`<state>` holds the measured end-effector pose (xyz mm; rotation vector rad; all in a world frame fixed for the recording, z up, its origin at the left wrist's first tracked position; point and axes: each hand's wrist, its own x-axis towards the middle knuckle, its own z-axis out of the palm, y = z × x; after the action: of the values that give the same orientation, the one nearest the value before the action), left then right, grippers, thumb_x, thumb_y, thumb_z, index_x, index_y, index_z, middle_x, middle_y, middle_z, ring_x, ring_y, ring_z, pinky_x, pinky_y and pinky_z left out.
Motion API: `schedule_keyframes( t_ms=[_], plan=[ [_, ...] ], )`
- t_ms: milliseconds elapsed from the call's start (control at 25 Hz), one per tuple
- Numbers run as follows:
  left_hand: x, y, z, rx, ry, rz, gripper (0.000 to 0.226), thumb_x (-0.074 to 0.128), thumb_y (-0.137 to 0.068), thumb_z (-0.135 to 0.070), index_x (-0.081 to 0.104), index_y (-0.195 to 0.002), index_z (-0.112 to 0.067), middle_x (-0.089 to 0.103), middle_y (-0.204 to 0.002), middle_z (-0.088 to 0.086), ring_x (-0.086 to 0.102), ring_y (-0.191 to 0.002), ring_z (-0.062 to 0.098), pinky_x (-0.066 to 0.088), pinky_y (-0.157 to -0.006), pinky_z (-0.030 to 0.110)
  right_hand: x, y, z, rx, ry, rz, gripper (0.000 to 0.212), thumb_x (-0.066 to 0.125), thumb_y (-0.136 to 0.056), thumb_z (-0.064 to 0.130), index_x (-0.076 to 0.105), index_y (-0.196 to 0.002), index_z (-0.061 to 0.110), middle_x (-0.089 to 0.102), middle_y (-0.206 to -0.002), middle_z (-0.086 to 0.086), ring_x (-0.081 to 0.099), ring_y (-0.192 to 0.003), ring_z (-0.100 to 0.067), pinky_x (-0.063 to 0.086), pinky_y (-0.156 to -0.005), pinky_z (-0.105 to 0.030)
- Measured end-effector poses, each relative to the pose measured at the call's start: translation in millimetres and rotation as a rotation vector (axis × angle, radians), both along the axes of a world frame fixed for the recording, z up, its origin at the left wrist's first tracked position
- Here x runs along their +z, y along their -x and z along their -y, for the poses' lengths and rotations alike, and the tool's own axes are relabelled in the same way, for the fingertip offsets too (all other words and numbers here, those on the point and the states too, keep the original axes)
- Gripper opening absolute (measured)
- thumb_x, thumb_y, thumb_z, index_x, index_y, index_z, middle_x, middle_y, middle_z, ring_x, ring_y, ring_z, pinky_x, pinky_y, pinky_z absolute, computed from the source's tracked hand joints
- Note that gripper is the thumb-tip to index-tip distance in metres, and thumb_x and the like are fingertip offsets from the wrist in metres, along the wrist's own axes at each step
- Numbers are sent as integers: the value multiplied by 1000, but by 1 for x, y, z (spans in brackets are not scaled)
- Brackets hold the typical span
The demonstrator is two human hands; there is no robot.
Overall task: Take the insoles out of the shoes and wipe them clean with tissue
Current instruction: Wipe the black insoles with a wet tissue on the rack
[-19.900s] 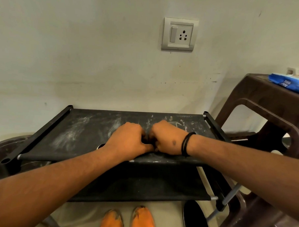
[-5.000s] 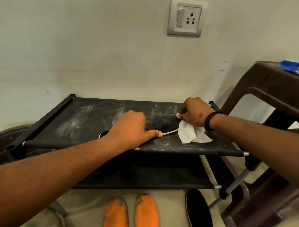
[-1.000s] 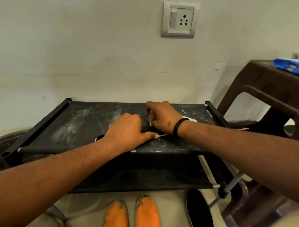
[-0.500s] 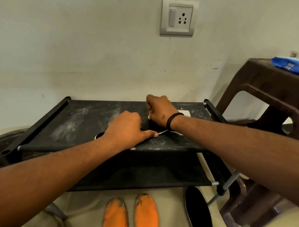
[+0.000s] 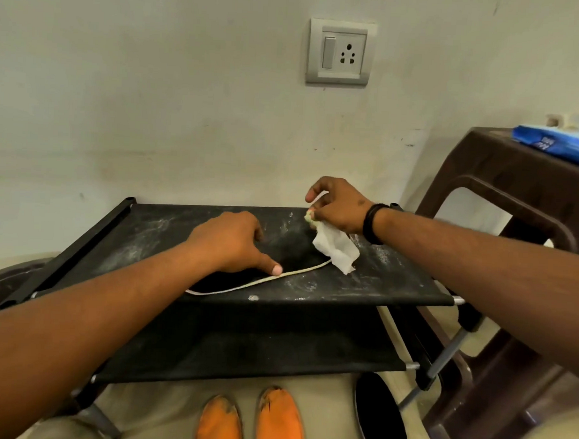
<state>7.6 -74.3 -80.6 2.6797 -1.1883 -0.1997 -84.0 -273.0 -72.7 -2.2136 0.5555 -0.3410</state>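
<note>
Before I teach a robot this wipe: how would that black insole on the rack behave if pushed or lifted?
The insole looks thin and flat, so it is probably light and bendy. The left hand presses it onto the rack, which suggests it would slide under wiping. The tissue hanging limp from the right hand would give little push.

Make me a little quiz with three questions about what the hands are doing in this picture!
1. True or false: the right hand pinches a white tissue.
2. What does the left hand press down? A) orange shoe B) black insole C) wall socket
3. Fill in: another insole lies on the ____, beside the rack.

Key: 1 true; 2 B; 3 floor.
</note>
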Motion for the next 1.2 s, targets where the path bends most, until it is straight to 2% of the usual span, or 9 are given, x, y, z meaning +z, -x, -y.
schedule_keyframes(
  t_ms=[80,200,280,360,480,640,800,1040,1200],
  plan=[
    [3,-7,-5,-3,99,-108,63,91,-65,-47,69,-119,-24,70,-106,-1,65,-97,19,54,-89,37,13,16,0,-20,-115,35,22,52,-92,-7,55,-98,14,64,-96,-21,71,-72,-31,60,-76,-55],
    [20,-4,-13,16,312,-210,29,91,-70,-28,79,-95,-20,75,-88,2,66,-74,13,52,-69,28,49,46,-11,-17,-144,60,26,48,-93,-8,59,-107,10,62,-97,-20,70,-66,-28,60,-75,-52],
    [42,4,-18,42,445,-291,15,88,-75,-25,80,-85,-18,76,-80,2,71,-73,16,57,-70,30,70,68,-25,15,-138,32,26,50,-90,-10,63,-107,5,64,-91,-19,67,-63,-24,61,-76,-46],
    [65,25,-26,62,576,-379,13,86,-78,-24,80,-81,-12,77,-77,5,73,-70,19,58,-67,30,88,95,-40,43,-115,-22,24,51,-88,-11,66,-104,-2,64,-83,-17,62,-56,-20,58,-64,-36],
    [84,73,-39,80,659,-589,17,84,-80,-16,77,-82,-1,76,-75,13,71,-58,16,54,-52,22,106,139,-60,50,-176,-177,19,55,-93,-1,68,-102,-11,67,-70,-9,55,-48,-17,51,-49,-27],
    [82,129,-52,96,545,-801,23,83,-80,-10,75,-95,5,77,-78,16,75,-63,22,58,-55,27,95,181,-82,-69,-254,-286,30,65,-94,25,72,-94,-5,69,-71,-9,56,-52,-15,52,-52,-24],
    [57,168,-66,145,394,-881,21,83,-79,-8,75,-95,2,76,-79,13,74,-68,22,60,-62,29,38,214,-114,-144,-325,-316,23,71,-88,22,70,-86,-1,70,-75,-14,56,-48,-17,49,-48,-25],
    [-13,215,-82,240,174,-977,20,80,-80,0,69,-96,0,67,-75,11,66,-58,16,57,-48,25,-63,251,-156,-321,-516,-330,26,72,-87,24,68,-97,0,70,-74,-12,61,-54,-19,52,-56,-27],
    [-87,228,-84,397,178,-1030,13,75,-86,1,64,-93,1,64,-73,11,64,-55,16,60,-56,27,-124,261,-167,-351,-556,-420,18,69,-89,16,63,-93,-1,67,-69,-13,56,-52,-21,48,-55,-28]
  ],
)
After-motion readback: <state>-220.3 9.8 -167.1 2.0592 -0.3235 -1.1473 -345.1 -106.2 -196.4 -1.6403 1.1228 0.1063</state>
